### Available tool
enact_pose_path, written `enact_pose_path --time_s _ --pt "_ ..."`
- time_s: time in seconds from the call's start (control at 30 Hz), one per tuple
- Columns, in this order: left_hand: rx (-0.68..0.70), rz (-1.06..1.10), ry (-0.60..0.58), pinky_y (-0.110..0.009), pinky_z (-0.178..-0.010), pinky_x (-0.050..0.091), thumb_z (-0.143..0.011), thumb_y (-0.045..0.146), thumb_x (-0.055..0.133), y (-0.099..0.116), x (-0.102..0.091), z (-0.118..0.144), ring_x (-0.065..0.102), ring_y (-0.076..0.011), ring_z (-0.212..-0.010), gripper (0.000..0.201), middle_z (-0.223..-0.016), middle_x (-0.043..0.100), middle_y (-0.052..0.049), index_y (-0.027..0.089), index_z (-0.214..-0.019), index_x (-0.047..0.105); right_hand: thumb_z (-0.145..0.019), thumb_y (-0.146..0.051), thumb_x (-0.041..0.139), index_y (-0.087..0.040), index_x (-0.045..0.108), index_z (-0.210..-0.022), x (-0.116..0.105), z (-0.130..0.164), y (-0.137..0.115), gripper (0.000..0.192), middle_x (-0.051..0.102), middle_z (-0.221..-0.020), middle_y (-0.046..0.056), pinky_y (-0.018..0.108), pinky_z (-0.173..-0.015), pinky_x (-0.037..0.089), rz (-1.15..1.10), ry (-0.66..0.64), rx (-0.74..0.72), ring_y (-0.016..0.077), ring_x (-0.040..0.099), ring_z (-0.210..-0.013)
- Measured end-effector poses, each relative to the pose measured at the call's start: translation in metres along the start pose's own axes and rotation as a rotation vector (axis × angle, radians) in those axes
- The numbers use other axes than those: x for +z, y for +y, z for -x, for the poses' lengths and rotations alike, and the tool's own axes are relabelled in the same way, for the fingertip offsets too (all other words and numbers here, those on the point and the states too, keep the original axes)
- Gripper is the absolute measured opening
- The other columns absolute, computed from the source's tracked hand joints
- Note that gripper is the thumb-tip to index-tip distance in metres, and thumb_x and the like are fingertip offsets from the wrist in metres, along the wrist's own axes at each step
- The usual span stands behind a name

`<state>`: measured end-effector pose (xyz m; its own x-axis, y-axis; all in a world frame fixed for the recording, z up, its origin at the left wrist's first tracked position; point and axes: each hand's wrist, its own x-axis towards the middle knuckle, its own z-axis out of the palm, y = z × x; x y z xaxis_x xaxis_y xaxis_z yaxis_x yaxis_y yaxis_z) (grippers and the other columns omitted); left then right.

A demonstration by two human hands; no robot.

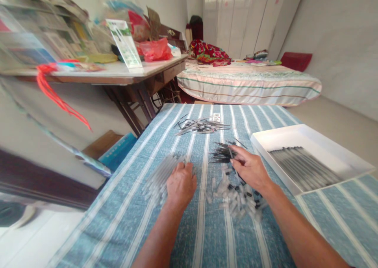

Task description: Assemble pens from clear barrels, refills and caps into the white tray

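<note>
My left hand rests knuckles-up on a pile of clear pen barrels lying on the blue striped cloth. Whether its fingers grip a barrel is hidden by blur. My right hand reaches into a bundle of thin black refills, fingertips pinching at them. Below that hand lies a heap of small clear caps with black tips. A further pile of mixed pen parts sits toward the far end of the cloth.
A white tray holding several assembled pens in a row stands at the right. A cluttered wooden table is at the left, with a bed behind.
</note>
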<state>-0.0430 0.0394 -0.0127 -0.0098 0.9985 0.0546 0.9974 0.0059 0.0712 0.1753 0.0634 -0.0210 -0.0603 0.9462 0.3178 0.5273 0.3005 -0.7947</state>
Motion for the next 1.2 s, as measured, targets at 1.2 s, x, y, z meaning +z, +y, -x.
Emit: enact_pose_path --time_s 1.2 --pt "0.201 0.964 0.075 -0.024 -0.061 0.043 -0.075 0.024 0.055 0.027 0.003 0.009 0.057 -0.0138 -0.064 0.014 -0.068 0.06 -0.001 0.015 -0.074 0.065 -0.074 -0.028 0.067 -0.015 0.065 -0.074 0.002 0.002 -0.023 0.013 0.068 -0.059 0.002 0.022 -0.045 0.04 -0.881 0.125 0.132 0.0092 0.053 -0.04"
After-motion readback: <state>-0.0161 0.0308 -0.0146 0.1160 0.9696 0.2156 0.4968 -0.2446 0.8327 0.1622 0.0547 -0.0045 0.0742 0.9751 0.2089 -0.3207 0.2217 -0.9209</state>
